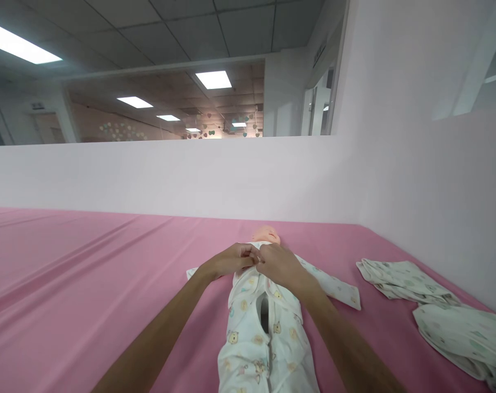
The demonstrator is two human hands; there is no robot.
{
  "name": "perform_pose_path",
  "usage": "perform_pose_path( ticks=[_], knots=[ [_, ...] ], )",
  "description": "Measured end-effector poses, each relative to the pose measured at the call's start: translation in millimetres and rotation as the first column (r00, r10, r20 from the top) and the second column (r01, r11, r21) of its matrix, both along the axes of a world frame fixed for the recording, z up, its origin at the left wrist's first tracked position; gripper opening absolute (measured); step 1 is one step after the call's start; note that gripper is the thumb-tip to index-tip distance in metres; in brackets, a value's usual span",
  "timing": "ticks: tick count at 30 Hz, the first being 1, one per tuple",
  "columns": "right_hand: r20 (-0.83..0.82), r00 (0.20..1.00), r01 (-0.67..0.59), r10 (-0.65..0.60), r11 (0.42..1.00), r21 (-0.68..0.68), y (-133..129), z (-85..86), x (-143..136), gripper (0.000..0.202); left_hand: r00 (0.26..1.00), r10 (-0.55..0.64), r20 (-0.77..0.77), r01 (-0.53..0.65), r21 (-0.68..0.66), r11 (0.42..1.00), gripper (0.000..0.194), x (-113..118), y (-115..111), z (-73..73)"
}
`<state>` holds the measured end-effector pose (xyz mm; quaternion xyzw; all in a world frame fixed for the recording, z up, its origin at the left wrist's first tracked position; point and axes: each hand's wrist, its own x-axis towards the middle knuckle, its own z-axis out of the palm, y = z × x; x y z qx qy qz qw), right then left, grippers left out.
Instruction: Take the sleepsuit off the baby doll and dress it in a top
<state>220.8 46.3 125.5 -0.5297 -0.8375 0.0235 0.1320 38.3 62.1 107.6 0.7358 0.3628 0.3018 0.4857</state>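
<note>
Both hands, left hand [231, 261] and right hand [281, 265], pinch the collar of the printed romper [256, 338] on a baby doll [266, 236] lying on the pink sheet [88, 284]; folded clothes [436, 305] lie well apart, right.

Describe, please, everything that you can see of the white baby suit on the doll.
The baby suit looks like soft white cotton printed with small bears. It is on a doll lying face up on the pink sheet, sleeves spread to both sides. Its front is partly open: a dark gap shows at the belly. The left hand and right hand pinch the fabric together at the chest, near the collar.
</note>
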Motion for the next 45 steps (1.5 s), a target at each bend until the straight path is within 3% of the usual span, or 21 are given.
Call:
perform_pose_path(
  ticks=[4,8,15,23,32,37,41,45],
  knots=[
    [0.011,1.000,0.028,-0.028,1.000,0.005,2,-2.0,-2,0.015,1.000,0.012,-0.014,-0.012,0.018,1.000,0.021,3,1,-1.7],
    [-0.040,0.999,0.022,-0.023,0.999,-0.023,2,4.3,4,0.017,0.986,0.086,-0.145,-0.069,0.118,0.991,0.026,9,0,-1.9],
    [-0.167,0.985,-0.063,0.038,0.986,-0.152,3,5.4,16,0.034,0.963,0.127,-0.236,-0.072,0.231,0.970,0.025,11,1,-4.5],
    [-0.263,0.962,-0.132,0.075,0.969,-0.207,13,-6.5,18,0.038,0.991,0.063,-0.118,-0.044,0.160,0.986,0.028,11,1,-4.7],
    [-0.306,0.947,-0.166,0.095,0.962,-0.215,5,3.3,19,0.038,0.998,0.050,0.026,-0.050,-0.016,0.999,0.030,6,4,-6.2],
    [-0.364,0.923,-0.217,0.123,0.948,-0.231,7,6.6,22,0.025,0.991,0.044,0.129,-0.033,-0.085,0.996,0.027,1,7,-7.4],
    [-0.409,0.904,-0.248,0.123,0.931,-0.269,10,6.2,26,0.014,0.986,0.059,0.153,-0.043,-0.107,0.993,0.022,2,6,-5.9],
    [-0.413,0.906,-0.203,0.091,0.950,-0.237,11,3.1,23,0.021,0.988,0.069,0.140,-0.056,-0.096,0.994,0.023,4,4,-4.4]
  ],
)
